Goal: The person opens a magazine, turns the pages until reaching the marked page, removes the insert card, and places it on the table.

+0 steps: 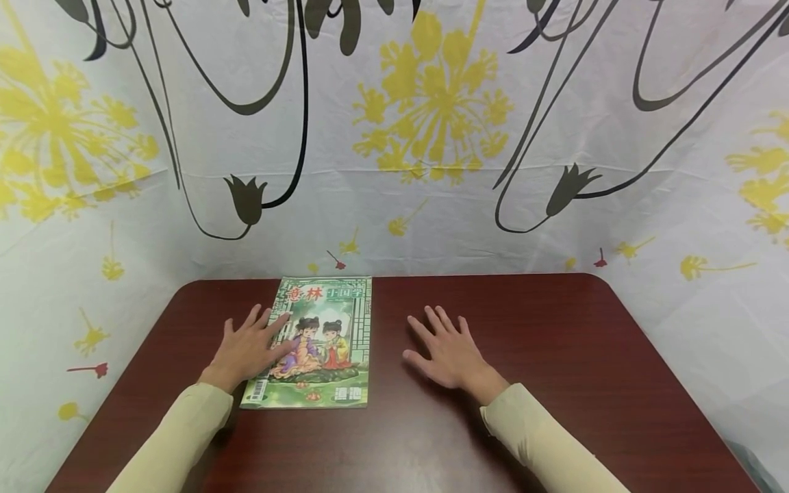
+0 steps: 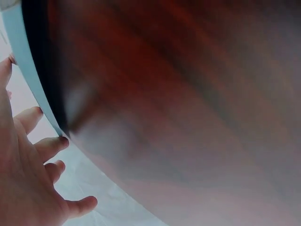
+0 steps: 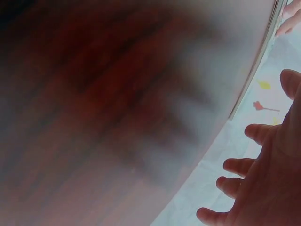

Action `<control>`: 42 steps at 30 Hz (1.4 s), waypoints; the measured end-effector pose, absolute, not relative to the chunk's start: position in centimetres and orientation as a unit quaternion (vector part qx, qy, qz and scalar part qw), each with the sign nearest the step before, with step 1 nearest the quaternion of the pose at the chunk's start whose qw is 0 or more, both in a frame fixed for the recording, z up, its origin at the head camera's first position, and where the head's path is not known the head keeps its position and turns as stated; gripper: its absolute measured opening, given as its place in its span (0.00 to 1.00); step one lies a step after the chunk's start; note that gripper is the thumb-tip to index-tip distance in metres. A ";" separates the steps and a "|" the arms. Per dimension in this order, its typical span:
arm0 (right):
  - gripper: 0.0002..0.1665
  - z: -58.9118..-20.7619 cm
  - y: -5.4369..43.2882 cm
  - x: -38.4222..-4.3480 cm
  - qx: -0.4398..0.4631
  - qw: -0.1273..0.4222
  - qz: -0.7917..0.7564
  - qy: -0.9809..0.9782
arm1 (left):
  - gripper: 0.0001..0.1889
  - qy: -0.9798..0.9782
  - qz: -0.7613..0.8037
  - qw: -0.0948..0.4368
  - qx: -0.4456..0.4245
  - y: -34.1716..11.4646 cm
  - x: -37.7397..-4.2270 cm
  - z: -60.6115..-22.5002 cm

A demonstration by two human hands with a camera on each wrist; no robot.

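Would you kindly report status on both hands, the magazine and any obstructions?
Left hand, grip open, over left side of magazine; contact unclear. Right hand, grip open, off to magazine's right. Magazine closed, flat on table. Only left hand overlaps it.

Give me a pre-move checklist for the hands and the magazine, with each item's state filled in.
1. Magazine lying flat, cover up, on the wood-grain table: ok.
2. Left hand positioned at the magazine: ok, thumb and index finger overlap the cover's left part in the head view.
3. Left hand gripping the magazine: not ok, its fingers are spread, not curled round it.
4. Left fingertips pressing on the cover: cannot tell.
5. Right hand free: ok, empty and apart from the magazine, to its right.
6. Magazine's top edge fully supported: cannot tell, it reaches about the table's far edge.
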State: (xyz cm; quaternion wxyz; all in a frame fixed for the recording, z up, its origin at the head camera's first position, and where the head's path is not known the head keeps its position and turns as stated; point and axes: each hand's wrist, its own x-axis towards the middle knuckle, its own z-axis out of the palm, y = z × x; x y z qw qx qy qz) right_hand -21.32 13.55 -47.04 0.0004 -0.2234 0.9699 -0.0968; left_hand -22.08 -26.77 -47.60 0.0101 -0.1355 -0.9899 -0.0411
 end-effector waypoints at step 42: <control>0.46 -46.5 10.4 -21.2 -0.271 0.059 -0.060 0.959 | 0.38 -0.980 0.013 0.018 -0.196 -20.3 -22.2 -46.5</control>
